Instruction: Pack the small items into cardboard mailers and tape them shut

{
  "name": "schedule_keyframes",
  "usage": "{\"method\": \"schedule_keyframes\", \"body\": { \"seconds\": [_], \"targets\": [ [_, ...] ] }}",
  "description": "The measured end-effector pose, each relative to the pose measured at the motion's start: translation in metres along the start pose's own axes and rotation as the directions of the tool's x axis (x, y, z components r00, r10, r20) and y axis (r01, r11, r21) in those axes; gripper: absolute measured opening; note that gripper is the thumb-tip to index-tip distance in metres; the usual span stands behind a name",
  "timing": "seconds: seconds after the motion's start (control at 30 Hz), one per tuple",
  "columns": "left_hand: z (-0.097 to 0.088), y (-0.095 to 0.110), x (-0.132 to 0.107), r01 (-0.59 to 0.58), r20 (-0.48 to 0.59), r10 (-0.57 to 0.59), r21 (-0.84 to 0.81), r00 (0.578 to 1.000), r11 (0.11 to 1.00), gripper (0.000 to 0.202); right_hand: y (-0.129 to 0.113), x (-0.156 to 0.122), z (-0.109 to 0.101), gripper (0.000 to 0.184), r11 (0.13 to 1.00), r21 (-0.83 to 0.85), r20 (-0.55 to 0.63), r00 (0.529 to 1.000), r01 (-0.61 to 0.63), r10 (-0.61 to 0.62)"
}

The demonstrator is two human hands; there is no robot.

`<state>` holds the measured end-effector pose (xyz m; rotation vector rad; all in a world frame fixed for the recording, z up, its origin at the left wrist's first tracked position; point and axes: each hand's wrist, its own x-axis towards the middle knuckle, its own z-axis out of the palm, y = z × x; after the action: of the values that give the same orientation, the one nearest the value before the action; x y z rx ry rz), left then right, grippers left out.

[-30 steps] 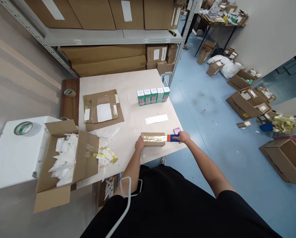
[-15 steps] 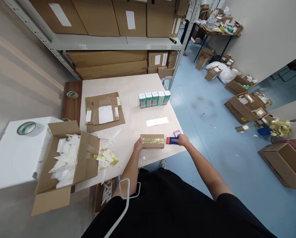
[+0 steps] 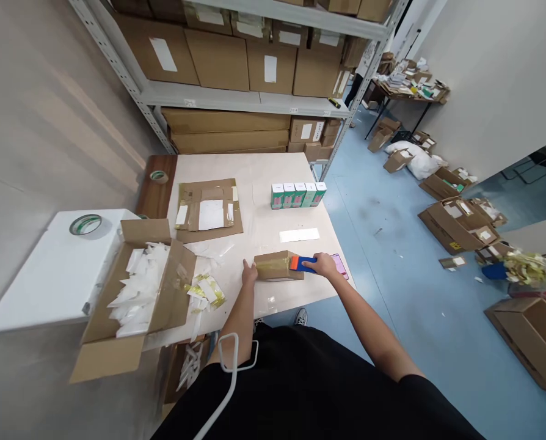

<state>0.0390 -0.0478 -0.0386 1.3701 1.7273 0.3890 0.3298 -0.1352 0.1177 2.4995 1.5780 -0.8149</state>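
A small cardboard box (image 3: 273, 269) with shiny tape along its top lies near the table's front edge. My left hand (image 3: 249, 272) grips its left end. In my right hand (image 3: 324, 266) is a blue scraper (image 3: 304, 264) with an orange end, held over the right part of the box top; whether it touches the tape I cannot tell. A phone (image 3: 339, 266) with a pink screen lies beside my right hand, partly covered by it. Behind the box is a white strip (image 3: 299, 234), and farther back stand several green-and-white boxes (image 3: 298, 196) in a row.
An open carton (image 3: 181, 287) full of white packets stands at the left, beside crumpled tape scraps (image 3: 207, 289). Flattened cardboard (image 3: 210, 211) lies on the table's left. A shelf (image 3: 245, 101) with cartons rises behind. Cartons (image 3: 460, 226) litter the floor at right, where another person stands far back.
My right hand has brought the scraper leftward onto or over the box's right part. The box has turned slightly. More of the phone shows. The camera view has shifted upward and left.
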Motion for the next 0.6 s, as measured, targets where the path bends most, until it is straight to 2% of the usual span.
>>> {"method": "schedule_keyframes", "body": {
  "seconds": [0.13, 0.3, 0.47, 0.6],
  "targets": [
    [-0.013, 0.011, 0.002, 0.033, -0.030, -0.035, -0.080, 0.999, 0.996, 0.041, -0.040, -0.001, 0.004, 0.050, 0.999, -0.013, -0.024, 0.998, 0.052, -0.052],
    [-0.021, 0.019, -0.006, -0.111, 0.035, 0.126, -0.276, 0.991, 0.955, 0.059, -0.104, -0.001, 0.013, 0.055, 0.988, -0.038, -0.005, 0.989, 0.146, -0.147],
    [-0.035, 0.000, -0.008, -0.060, 0.057, 0.082, -0.311, 0.995, 0.948, 0.064, -0.160, 0.000, 0.024, 0.060, 0.974, -0.103, 0.052, 0.979, 0.204, -0.199],
    [-0.038, -0.022, -0.011, -0.026, 0.056, 0.048, -0.345, 0.997, 0.938, 0.068, -0.180, 0.003, 0.027, 0.061, 0.956, -0.143, 0.076, 0.966, 0.256, -0.247]
  ]
}}
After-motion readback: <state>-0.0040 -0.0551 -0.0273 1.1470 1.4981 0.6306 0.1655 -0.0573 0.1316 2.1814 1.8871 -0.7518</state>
